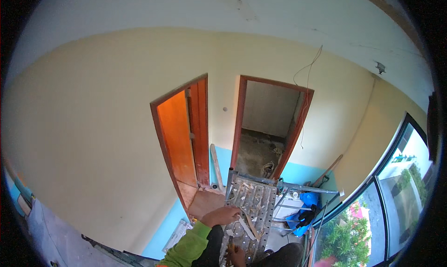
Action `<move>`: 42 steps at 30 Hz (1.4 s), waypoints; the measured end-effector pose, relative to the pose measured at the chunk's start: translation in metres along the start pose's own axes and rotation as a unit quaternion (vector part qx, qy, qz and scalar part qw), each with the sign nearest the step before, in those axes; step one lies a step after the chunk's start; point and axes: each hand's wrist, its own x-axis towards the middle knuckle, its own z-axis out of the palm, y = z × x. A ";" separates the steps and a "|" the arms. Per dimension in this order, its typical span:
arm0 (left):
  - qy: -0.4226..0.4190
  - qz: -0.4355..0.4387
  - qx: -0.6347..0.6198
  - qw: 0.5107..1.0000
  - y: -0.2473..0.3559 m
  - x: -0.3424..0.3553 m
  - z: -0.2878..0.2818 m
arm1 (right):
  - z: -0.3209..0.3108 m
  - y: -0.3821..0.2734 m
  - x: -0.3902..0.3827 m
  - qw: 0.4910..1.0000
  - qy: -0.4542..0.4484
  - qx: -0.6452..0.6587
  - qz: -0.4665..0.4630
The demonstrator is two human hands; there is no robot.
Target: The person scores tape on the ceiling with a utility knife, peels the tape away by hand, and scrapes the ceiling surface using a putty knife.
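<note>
My left hand (221, 216), below a green sleeve, is closed with its fingers curled beside some pale flat strips (247, 227) on the perforated metal scaffold plank (247, 195); what it grips is unclear. Lower down, my right hand (238, 255) is partly visible, closed around or against a small brownish item (230, 250) that I cannot make out. My dark-clothed knees (284, 255) frame it at the lower edge.
Scaffold bars (316, 190) extend right, above blue bags (307, 199). Two doorways (274, 109) stand ahead, with a long-handled tool (216, 167) between them. A window (386, 197) is at right. Loose wires (309, 64) hang from the ceiling.
</note>
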 end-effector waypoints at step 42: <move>0.064 0.058 0.038 0.996 0.145 0.060 0.070 | -0.043 0.160 0.147 0.863 0.104 -0.495 -0.015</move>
